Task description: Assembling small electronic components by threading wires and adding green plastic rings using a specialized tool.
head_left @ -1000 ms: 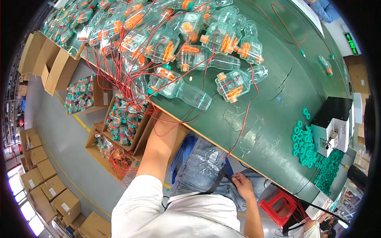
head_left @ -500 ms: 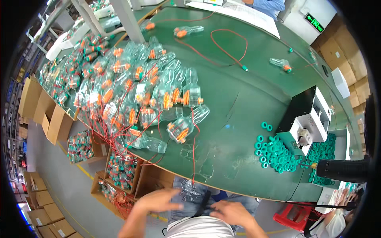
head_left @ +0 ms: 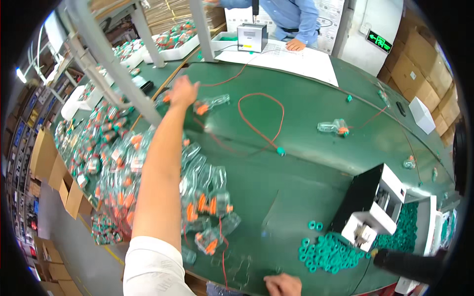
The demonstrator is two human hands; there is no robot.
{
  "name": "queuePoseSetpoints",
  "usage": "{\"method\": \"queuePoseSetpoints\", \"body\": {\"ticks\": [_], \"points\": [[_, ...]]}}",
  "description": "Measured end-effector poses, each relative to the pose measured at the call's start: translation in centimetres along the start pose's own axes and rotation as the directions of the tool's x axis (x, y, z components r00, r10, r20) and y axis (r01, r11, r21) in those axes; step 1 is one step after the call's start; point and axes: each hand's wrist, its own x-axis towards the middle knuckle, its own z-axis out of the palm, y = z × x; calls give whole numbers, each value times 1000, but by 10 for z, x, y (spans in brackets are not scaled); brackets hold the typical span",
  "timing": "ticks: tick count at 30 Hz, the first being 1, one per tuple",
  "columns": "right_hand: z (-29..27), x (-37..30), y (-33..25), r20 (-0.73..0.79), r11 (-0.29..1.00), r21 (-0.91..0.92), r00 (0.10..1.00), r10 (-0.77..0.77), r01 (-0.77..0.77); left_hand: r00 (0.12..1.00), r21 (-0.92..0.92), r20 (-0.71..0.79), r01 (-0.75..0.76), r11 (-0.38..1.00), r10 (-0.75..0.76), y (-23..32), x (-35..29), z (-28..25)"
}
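Observation:
My left hand (head_left: 183, 92) is stretched far over the table, blurred, beside a clear plastic bottle with orange parts (head_left: 210, 103). More orange pieces (head_left: 166, 98) show at its other side; whether the fingers touch them I cannot tell. My left forearm crosses above a large heap of clear bottles with orange fittings and red cords (head_left: 210, 197), hiding part of it. At the table's near edge rests my right hand (head_left: 283, 285), fingers curled, with nothing visible in them. Green rings (head_left: 328, 254) lie in a pile to its right.
A black and white machine (head_left: 368, 207) stands at the right by a white tray of green pieces (head_left: 432, 227). A looped red cord (head_left: 282, 118) and another bottle (head_left: 333, 127) lie farther back. Grey posts (head_left: 123, 64) rise at left. Across the table is a person in blue (head_left: 296, 19).
My left hand has gone from my lap to the far left of the table. My right hand has come up to the near edge. The view has shifted, showing more of the far side.

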Motion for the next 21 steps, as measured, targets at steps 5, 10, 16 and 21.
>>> {"method": "queuePoseSetpoints", "body": {"ticks": [5,10,16,21], "points": [[-13,15,-28,61,957,-149,964,260,-249,985,411,141,31,911,-97,-51,20,31],[-14,14,-21,71,964,-88,964,257,-251,968,296,-32,-228,927,249,-53,26,9],[-11,15,-6,61,982,-71,982,179,-175,819,-272,322,-400,875,475,37,-7,-48],[-9,17,-11,37,993,33,993,108,-110,736,-165,322,-576,801,595,29,-40,-63]]}}
